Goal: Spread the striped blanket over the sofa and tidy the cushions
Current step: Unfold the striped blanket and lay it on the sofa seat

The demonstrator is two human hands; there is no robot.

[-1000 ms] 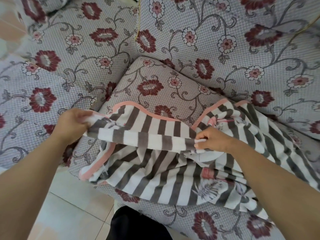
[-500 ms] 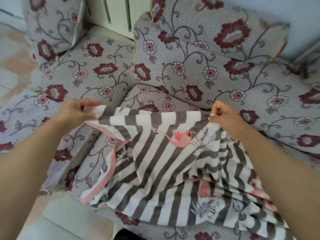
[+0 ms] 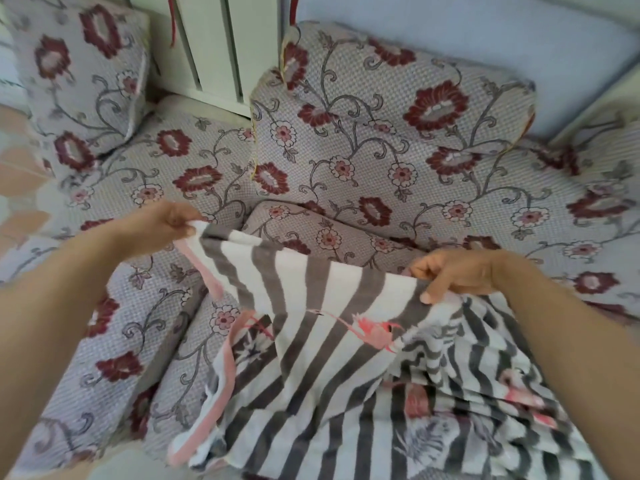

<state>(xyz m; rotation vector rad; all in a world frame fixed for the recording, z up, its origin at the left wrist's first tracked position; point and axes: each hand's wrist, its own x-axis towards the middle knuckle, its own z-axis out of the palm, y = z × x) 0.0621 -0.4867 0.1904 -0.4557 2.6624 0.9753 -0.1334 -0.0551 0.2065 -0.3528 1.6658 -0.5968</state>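
The striped blanket [image 3: 311, 341] is grey and white with a pink border and flamingo prints. It hangs lifted above the floral sofa seat [image 3: 114, 341]. My left hand [image 3: 162, 223] pinches its upper left corner. My right hand [image 3: 453, 275] grips its top edge further right, fingers curled over the cloth. The edge stretches between both hands, and the rest lies bunched at the lower right. A floral cushion [image 3: 332, 237] lies flat behind the blanket, partly hidden by it. A large back cushion [image 3: 391, 133] leans upright behind that one.
Another floral cushion [image 3: 79, 74] stands at the far left on the adjoining seat [image 3: 194, 157]. A white slatted panel [image 3: 214, 46] rises behind the sofa, next to a pale blue wall [image 3: 450, 32]. Tiled floor [image 3: 20, 168] shows at the left edge.
Both hands have raised the blanket's edge off the seat and drawn it apart, opening the fold. My view has tilted up, showing more of the back cushions.
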